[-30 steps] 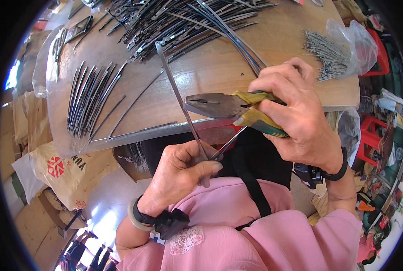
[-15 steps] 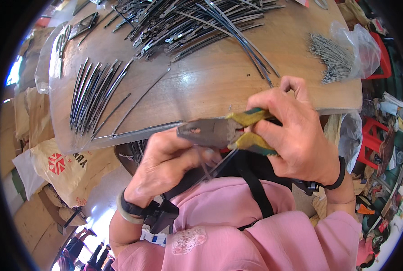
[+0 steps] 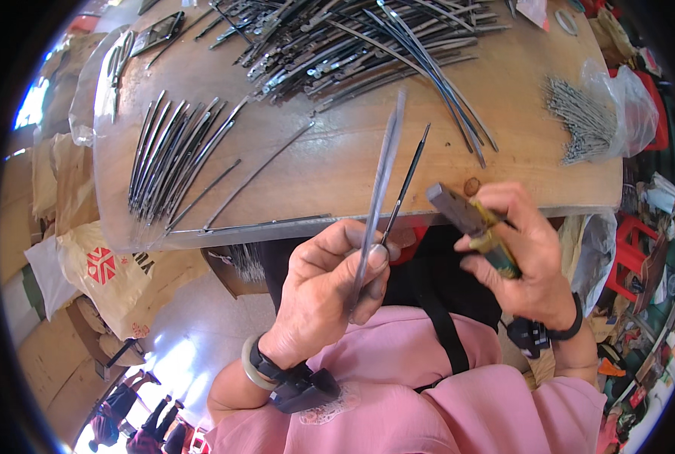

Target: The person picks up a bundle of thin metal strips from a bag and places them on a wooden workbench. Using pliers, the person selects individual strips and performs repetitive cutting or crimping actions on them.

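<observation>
My left hand [image 3: 318, 276] is closed on thin metal strips near the table's front edge. One blurred grey metal strip [image 3: 383, 170] points up from the pinch, and a darker narrow strip [image 3: 409, 174] leans beside it. To the right, my right hand [image 3: 530, 265] grips pliers [image 3: 458, 208] with yellow-green handles. The pliers' head points up and left, apart from the strips. I cannot tell whether the jaws meet.
A large heap of dark metal strips [image 3: 314, 57] lies at the back of the wooden table [image 3: 299, 181]. A smaller row of strips [image 3: 174, 163] is at left, near scissors [image 3: 119, 64] and a phone [image 3: 158, 34]. At right, grey wire pieces [image 3: 579, 117] stick out of a plastic bag [image 3: 631, 113].
The pliers have come away from my left hand and turned upward at the right. My left hand has moved right, and its strips now stand upward.
</observation>
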{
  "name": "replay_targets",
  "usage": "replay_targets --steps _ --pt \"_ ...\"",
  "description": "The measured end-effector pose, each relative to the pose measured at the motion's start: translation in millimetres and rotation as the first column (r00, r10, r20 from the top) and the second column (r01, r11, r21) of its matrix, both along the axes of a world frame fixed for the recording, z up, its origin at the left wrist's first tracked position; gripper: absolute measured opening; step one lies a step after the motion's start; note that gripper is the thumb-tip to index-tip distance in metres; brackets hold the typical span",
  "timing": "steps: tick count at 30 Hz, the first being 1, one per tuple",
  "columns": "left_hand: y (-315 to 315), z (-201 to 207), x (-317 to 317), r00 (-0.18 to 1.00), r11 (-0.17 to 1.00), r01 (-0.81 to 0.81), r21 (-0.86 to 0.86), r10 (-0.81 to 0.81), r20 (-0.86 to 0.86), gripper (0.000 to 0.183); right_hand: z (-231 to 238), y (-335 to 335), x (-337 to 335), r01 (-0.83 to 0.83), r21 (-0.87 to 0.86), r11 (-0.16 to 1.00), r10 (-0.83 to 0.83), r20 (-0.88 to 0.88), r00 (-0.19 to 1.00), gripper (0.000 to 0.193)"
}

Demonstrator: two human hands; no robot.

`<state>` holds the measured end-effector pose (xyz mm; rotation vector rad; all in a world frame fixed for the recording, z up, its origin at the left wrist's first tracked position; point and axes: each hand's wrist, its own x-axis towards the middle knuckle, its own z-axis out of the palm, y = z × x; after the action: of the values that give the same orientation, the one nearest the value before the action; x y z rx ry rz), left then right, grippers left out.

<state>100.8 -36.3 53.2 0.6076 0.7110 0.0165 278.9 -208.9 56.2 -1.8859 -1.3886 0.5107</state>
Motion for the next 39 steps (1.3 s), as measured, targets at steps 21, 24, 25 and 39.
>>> replay_targets --steps 21,24,25,39 --pt "46.3 16.6 -27.1 0.995 0.879 0.038 0.476 0.014 -0.104 0.007 3.1 52.3 -12.3 -0.282 -0.063 0.957 0.269 -0.164 0.949 0.040" --pt "87.1 16.1 -43.2 0.952 0.728 -0.077 0.681 0.258 -0.168 0.007 -4.1 31.4 -15.0 0.133 -0.050 0.990 -0.141 -0.486 0.863 0.033" --pt "104.3 9.6 -49.5 0.926 0.664 -0.076 0.744 0.325 -0.195 0.007 -10.1 25.7 -7.7 0.135 -0.063 0.989 -0.149 -0.421 0.895 0.031" --pt "156.7 30.4 -114.8 0.930 0.425 0.123 0.897 0.266 -0.254 0.031 -7.2 23.0 -18.2 0.088 -0.123 0.988 -0.113 -0.211 0.971 0.036"
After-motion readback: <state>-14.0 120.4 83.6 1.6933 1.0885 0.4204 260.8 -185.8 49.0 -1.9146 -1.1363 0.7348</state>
